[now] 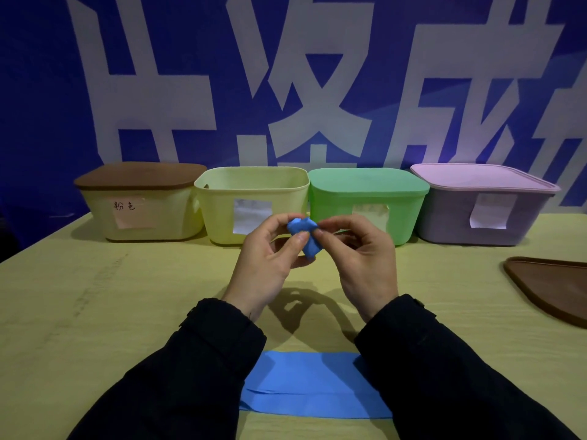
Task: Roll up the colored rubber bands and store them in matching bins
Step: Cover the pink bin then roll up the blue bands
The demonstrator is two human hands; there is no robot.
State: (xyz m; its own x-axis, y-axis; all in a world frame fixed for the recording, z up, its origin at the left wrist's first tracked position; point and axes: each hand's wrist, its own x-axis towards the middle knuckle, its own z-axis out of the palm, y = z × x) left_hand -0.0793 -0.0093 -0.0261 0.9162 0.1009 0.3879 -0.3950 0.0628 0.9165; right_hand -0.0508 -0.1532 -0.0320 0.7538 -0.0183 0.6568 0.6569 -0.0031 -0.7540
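A: Bins along the wall, left to right?
B: Brown-lidded cream bin [139,214], open yellow bin [251,204], lidded green bin [365,201], lidded purple bin [479,214].
A: Hands?
B: Left hand [270,258] and right hand [362,255] both pinch the rolled blue band [303,233] above the table [95,312]. Flat blue band [311,385] lies between the sleeves; brown lid [552,287] far right.

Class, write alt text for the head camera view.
Two hands, left and right, pinch a rolled blue band above a table. Behind stand four bins; only the yellow bin is open. More flat blue bands lie near the person.
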